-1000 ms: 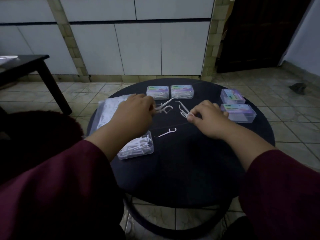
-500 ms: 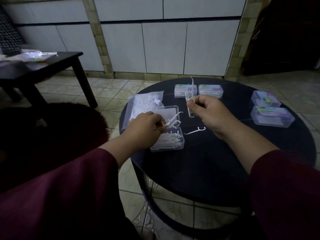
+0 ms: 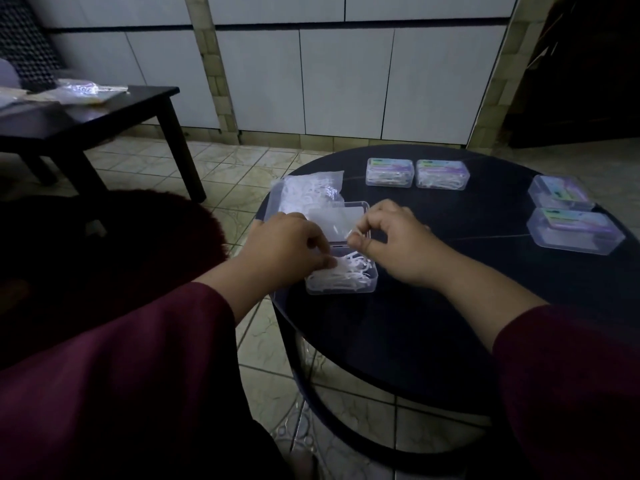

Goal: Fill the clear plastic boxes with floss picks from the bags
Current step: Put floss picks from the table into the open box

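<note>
An open clear plastic box sits on the left side of the round black table, partly filled with white floss picks. Its lid lies flat behind it. My left hand reaches over the box's left end, thumb and curled fingers pinching picks at the pile. My right hand hovers over the box's far right corner and pinches a floss pick between thumb and fingers. Behind the lid lies a clear bag of floss picks.
Two closed, filled boxes stand at the table's back, and two more at the right edge. A dark side table with plastic bags stands at the left. Below is tiled floor.
Both hands came down to the open box; the right hand lowered its raised picks to the box's far corner. The view swung left. The lone pick on the table is out of sight.
</note>
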